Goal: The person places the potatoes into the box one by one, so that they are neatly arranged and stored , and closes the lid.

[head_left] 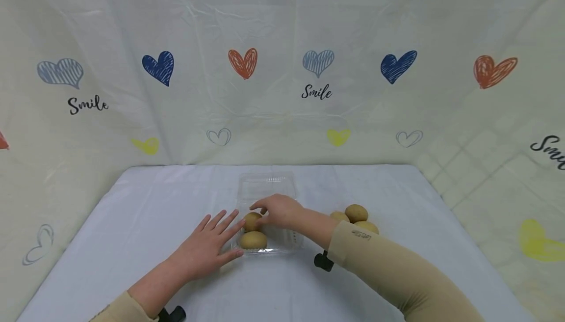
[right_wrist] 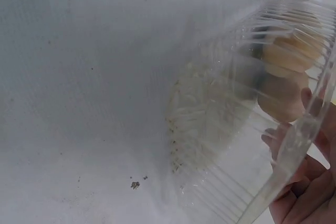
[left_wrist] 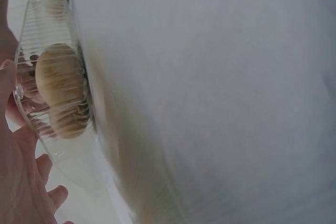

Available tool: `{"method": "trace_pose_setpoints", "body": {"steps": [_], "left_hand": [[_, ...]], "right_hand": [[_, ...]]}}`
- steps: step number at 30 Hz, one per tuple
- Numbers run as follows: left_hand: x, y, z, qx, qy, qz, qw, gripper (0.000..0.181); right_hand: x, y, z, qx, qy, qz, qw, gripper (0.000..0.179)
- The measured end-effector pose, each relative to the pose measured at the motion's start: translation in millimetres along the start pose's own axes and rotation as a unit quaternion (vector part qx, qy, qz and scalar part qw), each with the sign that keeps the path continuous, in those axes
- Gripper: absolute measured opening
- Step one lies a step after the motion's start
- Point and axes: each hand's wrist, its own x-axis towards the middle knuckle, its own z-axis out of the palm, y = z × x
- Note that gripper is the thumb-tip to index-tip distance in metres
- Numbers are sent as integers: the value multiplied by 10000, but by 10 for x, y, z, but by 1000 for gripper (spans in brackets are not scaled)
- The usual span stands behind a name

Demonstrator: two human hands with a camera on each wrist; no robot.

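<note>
A clear plastic clamshell box (head_left: 282,246) lies on the white cloth, its lid (head_left: 267,184) folded back. Two potatoes, a front one (head_left: 253,240) and a back one (head_left: 253,222), sit along its left side. My left hand (head_left: 207,248) spreads its fingers at the box's left edge; in the left wrist view its fingers (left_wrist: 21,145) overlap the rim. Over the box, my right hand (head_left: 282,211) reaches in from the right with thumb and forefinger apart, right at the back potato. Through the ribbed wall, the right wrist view shows a fingertip against that potato (right_wrist: 283,95).
Several more potatoes (head_left: 356,213) lie in a group right of the box, partly hidden behind the right forearm. The white-covered table (head_left: 282,287) ends at a backdrop (head_left: 282,116) printed with hearts. Dark wrist cameras (head_left: 323,261) stick out below both forearms.
</note>
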Motion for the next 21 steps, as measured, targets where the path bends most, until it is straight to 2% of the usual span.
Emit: {"method": "trace_pose_setpoints", "body": {"steps": [5,12,21], "left_hand": [[0,-6,9,-46,109,72,9999,76],[7,-29,46,-41,140,15,9999,74],[17,-35,72,-48,104,-62,9999,73]], "right_hand": [[-20,31,-27,115,4,-16,9999,48],[-72,64,-102,379,13,-92,9992,46],[-212,201,-287,1074,204,-133,9939,48]]}}
